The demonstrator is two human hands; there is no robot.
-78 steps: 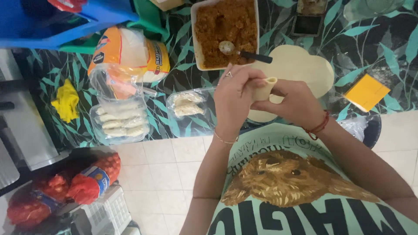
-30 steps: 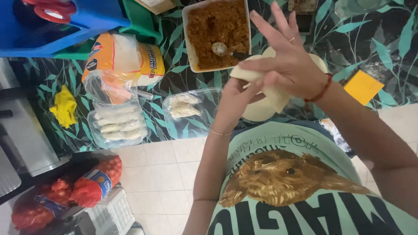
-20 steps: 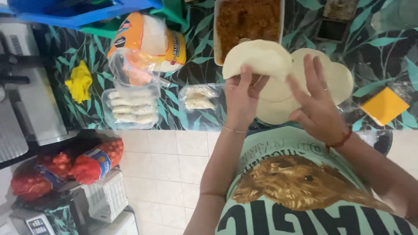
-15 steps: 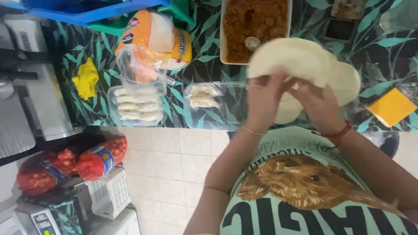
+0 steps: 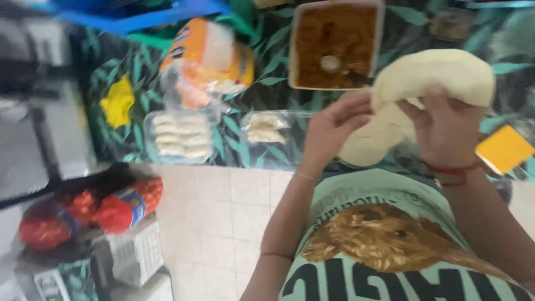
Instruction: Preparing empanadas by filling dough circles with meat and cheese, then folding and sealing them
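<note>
A pale round dough disc (image 5: 432,75) is lifted off the table and drapes over my fingers. My left hand (image 5: 334,125) pinches its left edge and my right hand (image 5: 446,125), with a red band at the wrist, grips it from below on the right. Under it lies another flat dough round (image 5: 370,142) on the leaf-patterned tablecloth (image 5: 273,92). Behind my hands stands a rectangular tray of brown minced filling (image 5: 334,47) with a spoon (image 5: 334,64) in it.
A clear tub of pale dough pieces (image 5: 178,136) and a smaller clear tub (image 5: 264,128) sit left of my hands. Behind them lies an orange and white bag (image 5: 209,61). A yellow cloth (image 5: 117,103) is further left, an orange cheese slice (image 5: 504,149) at right, red net bags (image 5: 83,214) lower left.
I have picked the dough disc up from the stack and raised it with both hands; it now folds over my fingers. The view has shifted and blurred.
</note>
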